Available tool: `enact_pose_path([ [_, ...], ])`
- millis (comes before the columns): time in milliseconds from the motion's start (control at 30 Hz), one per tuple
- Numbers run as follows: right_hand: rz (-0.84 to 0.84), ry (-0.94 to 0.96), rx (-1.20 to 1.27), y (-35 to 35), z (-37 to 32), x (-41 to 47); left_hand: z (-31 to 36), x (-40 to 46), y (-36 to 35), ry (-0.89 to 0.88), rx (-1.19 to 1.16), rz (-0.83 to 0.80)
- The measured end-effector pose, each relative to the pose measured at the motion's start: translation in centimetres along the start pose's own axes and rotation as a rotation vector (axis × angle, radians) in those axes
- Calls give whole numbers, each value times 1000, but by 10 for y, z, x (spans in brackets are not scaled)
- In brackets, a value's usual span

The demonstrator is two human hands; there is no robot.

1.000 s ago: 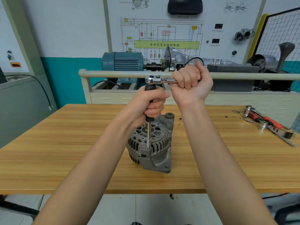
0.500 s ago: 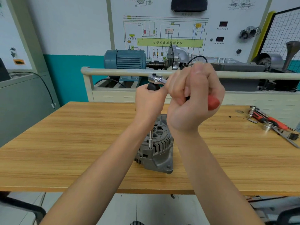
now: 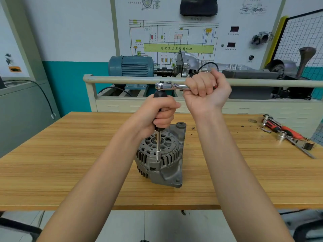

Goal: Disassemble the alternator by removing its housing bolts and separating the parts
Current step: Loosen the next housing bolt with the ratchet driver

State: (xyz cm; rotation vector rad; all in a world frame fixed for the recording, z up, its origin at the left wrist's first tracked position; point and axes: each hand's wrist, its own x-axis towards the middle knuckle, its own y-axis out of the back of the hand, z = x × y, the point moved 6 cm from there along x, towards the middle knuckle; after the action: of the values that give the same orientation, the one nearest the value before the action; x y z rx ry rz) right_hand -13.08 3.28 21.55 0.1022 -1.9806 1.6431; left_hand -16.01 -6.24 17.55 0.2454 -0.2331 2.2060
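Above the alternator (image 3: 161,158), my left hand (image 3: 158,113) grips the upright extension (image 3: 158,145); my right hand (image 3: 206,91) clasps the ratchet handle (image 3: 172,86), level, pointing right.

Wooden workbench (image 3: 70,168), pale tile floor (image 3: 157,224) below. White-over-teal wall (image 3: 73,49), wiring-diagram board (image 3: 174,41), blue motor (image 3: 131,66) on training stand, grey cabinet (image 3: 21,110) left, probably metal.

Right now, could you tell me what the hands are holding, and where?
Left hand grips the extension's black grip; right hand grips the ratchet by its handle.
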Motion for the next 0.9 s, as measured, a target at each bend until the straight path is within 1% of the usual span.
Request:
enact_pose_path([
  [67,-41,103,-121,-10,-1,-10,0,0,6,-38,10,110],
  [167,-197,310,-389,-32,9,-32,1,-4,13,-112,49,350],
  [233,-336,566,-594,-47,17,-52,1,-4,14,-149,109,504],
  [267,-399,710,-714,-53,22,-64,2,-4,15,-166,190,568],
  [300,-449,822,-822,-58,27,-74,3,-4,13,-187,271,606],
  [333,-476,887,-895,-60,31,-80,5,-5,11,-213,314,625],
  [367,-480,909,-919,-60,32,-82,5,-6,11,-234,299,640],
  [433,-476,852,-849,-58,27,-78,5,-9,12,-252,209,643],
  [533,-419,581,-596,-50,12,-56,4,-10,10,-193,158,520],
  [633,-237,277,-371,-33,-2,-29,9,-10,9,-128,160,347],
  [733,-82,26,-104,-13,-2,-7,12,-8,3,-103,102,192],
  [800,-14,-43,2,-4,1,1,10,-4,0,-89,84,181],
  [900,-13,17,-29,-6,-1,-3,6,-1,1,-70,70,204],
])
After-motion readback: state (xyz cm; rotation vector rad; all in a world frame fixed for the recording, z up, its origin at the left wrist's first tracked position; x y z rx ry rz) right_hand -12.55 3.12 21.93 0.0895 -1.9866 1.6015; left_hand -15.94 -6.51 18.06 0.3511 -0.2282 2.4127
